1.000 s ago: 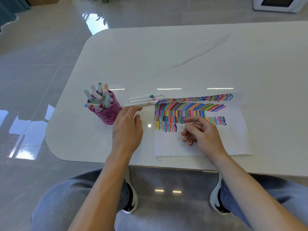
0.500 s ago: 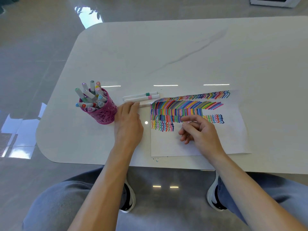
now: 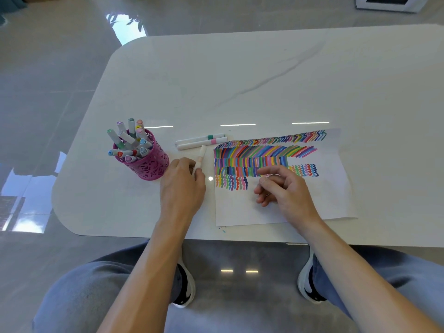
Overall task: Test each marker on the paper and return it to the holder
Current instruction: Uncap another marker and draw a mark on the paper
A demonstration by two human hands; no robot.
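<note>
Pink holder (image 3: pixel 146 162): 9 o'clock of paper (image 3: pixel 283 210).
Left hand (image 3: pixel 182 186): fingers curled round white marker (image 3: pixel 201 156), which points to 12 o'clock, between holder and paper.
Right hand (image 3: pixel 286 191): loosely curled, empty, over paper.

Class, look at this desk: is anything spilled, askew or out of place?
Small blue ink specks stain the table just off the paper's near-left corner. Two markers lie loose between holder and paper.
</note>
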